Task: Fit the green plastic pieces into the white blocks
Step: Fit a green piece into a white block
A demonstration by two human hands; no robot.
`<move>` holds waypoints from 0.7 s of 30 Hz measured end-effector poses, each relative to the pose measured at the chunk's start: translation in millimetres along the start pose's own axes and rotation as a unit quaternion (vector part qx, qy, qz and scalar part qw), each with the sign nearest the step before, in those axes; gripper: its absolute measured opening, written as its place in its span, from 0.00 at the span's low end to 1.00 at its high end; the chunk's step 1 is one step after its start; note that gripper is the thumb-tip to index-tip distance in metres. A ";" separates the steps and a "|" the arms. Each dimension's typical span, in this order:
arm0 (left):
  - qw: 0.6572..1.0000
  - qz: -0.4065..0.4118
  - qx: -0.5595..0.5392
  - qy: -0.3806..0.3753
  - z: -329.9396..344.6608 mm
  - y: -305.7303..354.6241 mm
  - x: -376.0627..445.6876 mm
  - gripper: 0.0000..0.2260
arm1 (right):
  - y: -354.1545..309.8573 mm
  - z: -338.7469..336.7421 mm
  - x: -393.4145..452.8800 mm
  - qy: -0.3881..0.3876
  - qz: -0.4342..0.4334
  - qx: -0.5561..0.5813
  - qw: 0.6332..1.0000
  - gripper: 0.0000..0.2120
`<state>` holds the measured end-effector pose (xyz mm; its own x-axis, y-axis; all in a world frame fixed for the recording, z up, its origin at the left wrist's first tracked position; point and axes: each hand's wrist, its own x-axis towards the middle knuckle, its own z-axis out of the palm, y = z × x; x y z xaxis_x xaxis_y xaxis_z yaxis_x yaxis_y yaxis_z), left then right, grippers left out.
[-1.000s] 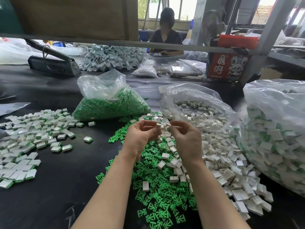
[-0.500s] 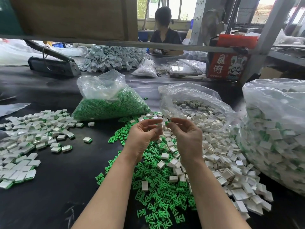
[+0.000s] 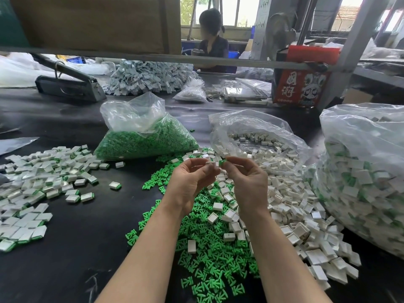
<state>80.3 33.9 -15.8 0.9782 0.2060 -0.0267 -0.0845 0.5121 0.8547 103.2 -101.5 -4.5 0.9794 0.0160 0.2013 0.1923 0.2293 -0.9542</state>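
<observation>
My left hand [image 3: 192, 180] pinches a small white block [image 3: 211, 164] at its fingertips. Right beside it, my right hand [image 3: 247, 182] pinches a green plastic piece [image 3: 222, 162] that touches the block's end. Both hands hover above a loose heap of green pieces [image 3: 209, 254] on the black table. Loose white blocks [image 3: 290, 213] spread to the right of that heap. A pile of fitted white-and-green blocks [image 3: 37, 184] lies at the left.
A clear bag of green pieces [image 3: 148, 138] stands behind the hands, an open bag of white blocks [image 3: 258, 136] beside it, and a large bag of fitted blocks [image 3: 367, 180] at the right. A person [image 3: 212, 38] sits across the table behind a metal rail [image 3: 153, 57].
My hands have risen slightly and the green piece in the right fingers now meets the end of the white block held by the left.
</observation>
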 end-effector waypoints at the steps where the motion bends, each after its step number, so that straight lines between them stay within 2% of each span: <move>1: 1.000 -0.001 0.001 0.000 0.6 0.4 -0.5 0.17 | -0.2 0.4 -0.3 0.000 -0.003 -0.003 1.000 0.06; 6: 1.000 -0.010 0.023 0.002 1.0 1.2 -1.0 0.12 | -1.8 1.8 -1.8 -0.003 -0.019 -0.001 1.000 0.06; 10: 0.999 -0.013 0.035 0.008 1.7 2.4 -1.4 0.19 | -1.0 1.5 -2.3 -0.005 -0.031 -0.011 0.999 0.06; 21: 0.996 0.022 0.086 0.020 0.4 4.2 -3.7 0.17 | 2.7 0.7 -0.2 -0.020 -0.055 -0.033 0.998 0.07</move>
<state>76.4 34.9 -11.8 0.9656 0.2601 -0.0057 -0.0895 0.3524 0.9316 103.5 -100.2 -7.0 0.9490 0.0334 0.3136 0.3040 0.1672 -0.9379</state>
